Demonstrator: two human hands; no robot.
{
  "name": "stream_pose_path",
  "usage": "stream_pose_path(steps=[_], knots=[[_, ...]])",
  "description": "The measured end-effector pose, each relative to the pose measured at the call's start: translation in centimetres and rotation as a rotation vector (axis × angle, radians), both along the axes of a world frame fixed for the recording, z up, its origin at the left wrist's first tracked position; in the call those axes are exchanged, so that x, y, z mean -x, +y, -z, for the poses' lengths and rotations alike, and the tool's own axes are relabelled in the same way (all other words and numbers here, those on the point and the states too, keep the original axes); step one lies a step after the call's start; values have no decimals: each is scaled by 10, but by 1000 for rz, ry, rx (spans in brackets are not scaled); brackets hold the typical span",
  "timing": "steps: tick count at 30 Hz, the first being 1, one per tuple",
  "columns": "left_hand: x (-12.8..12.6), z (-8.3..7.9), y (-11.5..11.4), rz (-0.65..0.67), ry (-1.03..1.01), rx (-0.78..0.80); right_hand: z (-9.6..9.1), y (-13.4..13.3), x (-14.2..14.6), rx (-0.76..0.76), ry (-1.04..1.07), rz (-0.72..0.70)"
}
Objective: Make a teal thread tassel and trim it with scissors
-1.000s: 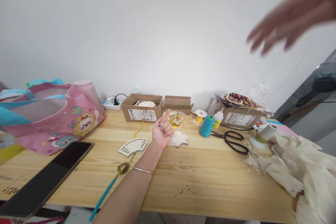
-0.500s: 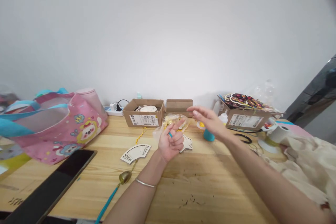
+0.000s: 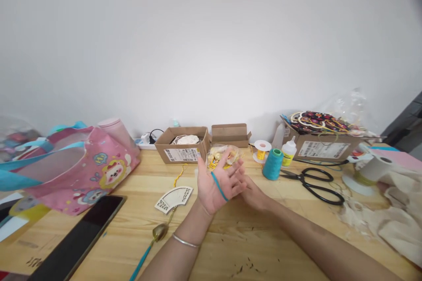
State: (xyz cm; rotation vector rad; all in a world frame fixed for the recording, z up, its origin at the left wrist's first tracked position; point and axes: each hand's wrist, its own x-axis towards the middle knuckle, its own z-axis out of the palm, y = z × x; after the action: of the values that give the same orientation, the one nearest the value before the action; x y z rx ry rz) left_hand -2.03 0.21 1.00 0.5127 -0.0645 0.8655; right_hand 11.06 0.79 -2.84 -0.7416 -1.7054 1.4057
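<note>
Head view: our left hand (image 3: 208, 188) open, palm up, teal thread (image 3: 220, 188) across it; right hand (image 3: 253, 193) just behind, we cannot tell its grip.

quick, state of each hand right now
left hand: open, palm up, teal cord lying across it
right hand: fingers hidden behind the left, cannot tell

The right hand (image 3: 256, 195) lies mostly hidden, apparently, behind the left hand (image 3: 217, 182).

Thin teal cord (image 3: 219, 185), diagonal across left hand (image 3: 207, 189)
</note>
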Motion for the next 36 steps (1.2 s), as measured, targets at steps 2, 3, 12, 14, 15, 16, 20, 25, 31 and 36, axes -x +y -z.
stream_pose_path(steps=[2,3,12,14,15,16,20,25,31,36], knots=[[0,-1,3,-85,9,16,-1,-9,-11,-171,-187,0],[0,-1,4,-135,15,34,-3,-13,-16,-286,-316,13],[-3,8,17,-390,110,207,-14,-17,-25,-969,-979,112],[-5,12,18,-358,170,208,-16,-17,-27,-1052,-960,146],[-6,14,18,-331,206,203,-18,-16,-28,-1090,-936,166],[-8,16,17,-292,246,195,-20,-16,-28,-1122,-907,184],[-21,20,8,-62,388,184,-31,-14,-33,-1164,-829,208],[-38,20,-8,191,463,118,-40,-8,-43,-1133,-760,253],[-42,18,-15,267,511,-13,-39,-2,-46,-865,-554,195],[-39,28,-12,336,529,-154,-35,0,-44,-581,-478,171]])
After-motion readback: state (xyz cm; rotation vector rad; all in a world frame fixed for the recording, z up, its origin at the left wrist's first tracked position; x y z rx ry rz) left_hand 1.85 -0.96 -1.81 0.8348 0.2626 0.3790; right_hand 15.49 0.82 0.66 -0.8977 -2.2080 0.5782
